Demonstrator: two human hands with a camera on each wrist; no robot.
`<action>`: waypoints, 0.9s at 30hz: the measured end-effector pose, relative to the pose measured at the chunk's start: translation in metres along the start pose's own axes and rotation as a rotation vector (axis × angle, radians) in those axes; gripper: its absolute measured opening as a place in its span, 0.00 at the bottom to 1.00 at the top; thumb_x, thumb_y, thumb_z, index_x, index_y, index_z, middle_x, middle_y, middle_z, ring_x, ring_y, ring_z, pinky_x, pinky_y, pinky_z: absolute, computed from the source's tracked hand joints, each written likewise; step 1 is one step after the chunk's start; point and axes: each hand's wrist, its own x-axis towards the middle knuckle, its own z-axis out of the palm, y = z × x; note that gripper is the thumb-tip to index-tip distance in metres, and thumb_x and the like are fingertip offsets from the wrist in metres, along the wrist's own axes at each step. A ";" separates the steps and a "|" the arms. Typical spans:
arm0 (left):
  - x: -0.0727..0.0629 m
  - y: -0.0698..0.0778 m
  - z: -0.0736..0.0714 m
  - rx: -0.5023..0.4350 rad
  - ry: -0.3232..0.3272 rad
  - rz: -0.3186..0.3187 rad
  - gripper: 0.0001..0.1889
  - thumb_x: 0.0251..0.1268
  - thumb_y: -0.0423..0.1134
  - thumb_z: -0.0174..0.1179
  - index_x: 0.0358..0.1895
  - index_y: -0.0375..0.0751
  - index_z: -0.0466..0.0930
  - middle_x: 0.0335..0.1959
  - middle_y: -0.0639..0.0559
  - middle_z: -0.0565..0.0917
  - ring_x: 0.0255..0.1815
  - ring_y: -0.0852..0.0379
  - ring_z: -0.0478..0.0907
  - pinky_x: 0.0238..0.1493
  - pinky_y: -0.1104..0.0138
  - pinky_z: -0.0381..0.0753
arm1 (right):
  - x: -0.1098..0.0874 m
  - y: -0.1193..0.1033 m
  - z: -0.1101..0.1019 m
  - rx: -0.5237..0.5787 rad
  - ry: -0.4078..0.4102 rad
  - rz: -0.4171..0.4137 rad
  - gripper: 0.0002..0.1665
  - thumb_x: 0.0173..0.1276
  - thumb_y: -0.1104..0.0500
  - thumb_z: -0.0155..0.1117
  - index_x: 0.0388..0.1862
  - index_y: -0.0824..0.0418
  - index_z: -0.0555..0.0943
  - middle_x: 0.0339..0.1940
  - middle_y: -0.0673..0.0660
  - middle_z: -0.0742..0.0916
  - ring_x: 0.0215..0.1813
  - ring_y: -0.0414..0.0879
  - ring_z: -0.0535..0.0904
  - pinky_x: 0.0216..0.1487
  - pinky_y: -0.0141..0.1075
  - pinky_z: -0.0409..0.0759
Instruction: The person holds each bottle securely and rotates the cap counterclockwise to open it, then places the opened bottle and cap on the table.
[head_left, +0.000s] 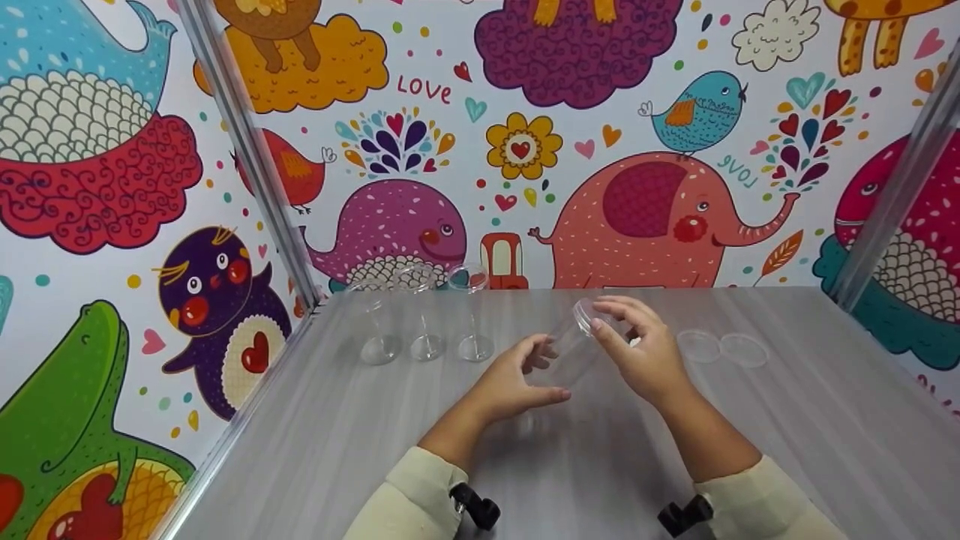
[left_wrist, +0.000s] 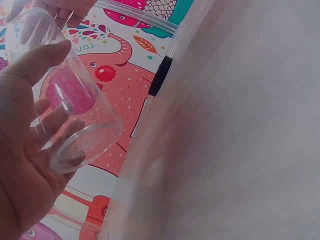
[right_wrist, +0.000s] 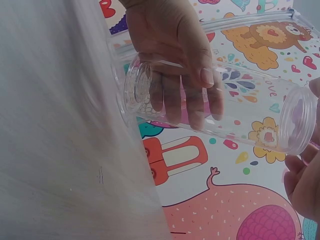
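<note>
A clear plastic jar (head_left: 564,346) is held tilted above the table, its ringed end up and to the right. My left hand (head_left: 514,382) is around its body, thumb on one side and fingers on the other, as the jar (right_wrist: 245,112) in the right wrist view also shows. My right hand (head_left: 649,349) pinches the clear ringed lid (head_left: 585,318) at the upper end, thumb on the near side. How firmly the lid sits cannot be told. In the left wrist view the jar's round base (left_wrist: 87,147) points away from the right hand.
Three clear jars stand in a row at the back left: a left jar (head_left: 379,349), a middle jar (head_left: 427,346) and a right jar (head_left: 475,347). Right of my hands two clear discs, a left disc (head_left: 699,346) and a right disc (head_left: 745,350), lie on the grey table (head_left: 315,450).
</note>
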 end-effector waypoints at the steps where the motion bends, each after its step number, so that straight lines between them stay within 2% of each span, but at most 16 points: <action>1: 0.000 0.000 0.000 0.000 -0.001 -0.001 0.46 0.54 0.61 0.80 0.77 0.59 0.69 0.70 0.55 0.84 0.70 0.55 0.80 0.75 0.43 0.78 | 0.000 0.000 0.000 0.017 -0.006 -0.004 0.20 0.77 0.45 0.68 0.64 0.46 0.87 0.70 0.49 0.84 0.63 0.45 0.79 0.55 0.35 0.83; 6: 0.000 0.000 0.000 0.010 0.002 -0.004 0.50 0.53 0.62 0.80 0.79 0.54 0.68 0.69 0.54 0.84 0.70 0.53 0.80 0.76 0.43 0.78 | -0.002 0.001 -0.001 0.090 -0.035 -0.028 0.19 0.79 0.52 0.64 0.66 0.46 0.86 0.72 0.47 0.83 0.67 0.45 0.78 0.57 0.35 0.82; 13: 0.002 0.000 -0.001 0.004 0.009 0.000 0.49 0.54 0.59 0.81 0.79 0.51 0.68 0.69 0.54 0.84 0.69 0.53 0.80 0.74 0.43 0.79 | -0.003 0.002 -0.001 0.159 -0.077 -0.045 0.24 0.80 0.63 0.53 0.67 0.48 0.85 0.75 0.50 0.81 0.75 0.52 0.75 0.70 0.54 0.81; 18: 0.002 0.000 -0.001 -0.010 0.004 0.004 0.49 0.54 0.57 0.81 0.78 0.50 0.69 0.70 0.50 0.83 0.68 0.52 0.80 0.74 0.42 0.79 | -0.003 0.002 0.000 0.201 -0.091 -0.044 0.26 0.80 0.66 0.49 0.67 0.50 0.85 0.76 0.50 0.81 0.78 0.51 0.73 0.76 0.60 0.75; 22: 0.002 0.000 0.000 -0.015 0.001 0.003 0.49 0.55 0.57 0.81 0.79 0.49 0.68 0.70 0.48 0.83 0.68 0.52 0.80 0.74 0.41 0.79 | -0.003 0.003 0.000 0.196 -0.085 -0.055 0.25 0.80 0.65 0.50 0.67 0.51 0.84 0.76 0.50 0.81 0.78 0.51 0.73 0.77 0.60 0.75; 27: 0.001 0.001 0.000 0.006 0.005 0.004 0.47 0.55 0.58 0.80 0.78 0.53 0.69 0.69 0.53 0.84 0.69 0.54 0.81 0.74 0.43 0.79 | 0.000 0.003 0.001 0.112 -0.035 -0.050 0.22 0.80 0.52 0.63 0.70 0.49 0.82 0.77 0.48 0.80 0.74 0.48 0.75 0.71 0.54 0.79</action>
